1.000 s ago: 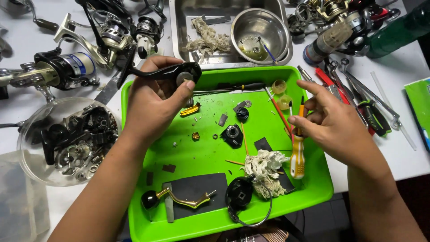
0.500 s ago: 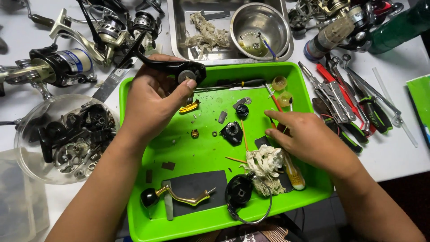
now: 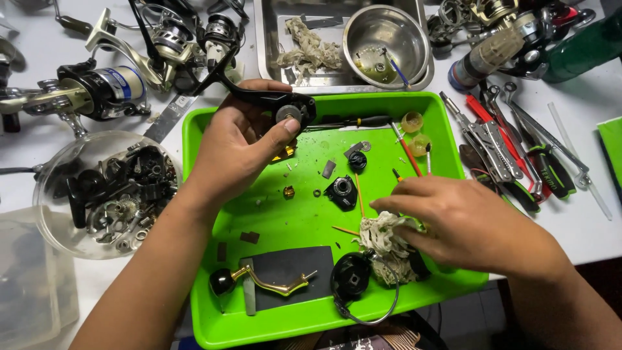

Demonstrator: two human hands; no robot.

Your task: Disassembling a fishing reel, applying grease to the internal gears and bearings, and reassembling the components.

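Note:
My left hand (image 3: 236, 152) grips a black fishing-reel body part (image 3: 269, 100) above the back left of a green plastic tray (image 3: 207, 285). My right hand (image 3: 470, 223) rests low over the tray's right side, fingers pressed onto a dirty whitish rag (image 3: 387, 245). Small reel parts lie between the hands: a black round piece (image 3: 341, 192), a small gold nut (image 3: 289, 192) and thin sticks. Near the tray's front lie a gold crank handle with a black knob (image 3: 259, 280) on a dark mat and a black spool cover with a wire bail (image 3: 353, 279).
A steel tray (image 3: 272, 39) holds a metal bowl (image 3: 387, 40) and a rag behind the green tray. Pliers and wrenches (image 3: 512, 152) lie to the right. Fishing reels (image 3: 97, 84) and a clear bowl of parts (image 3: 107, 191) sit on the left.
My right hand has put down the orange-handled tool and dropped lower onto the rag. My left hand keeps the black reel part, barely moved.

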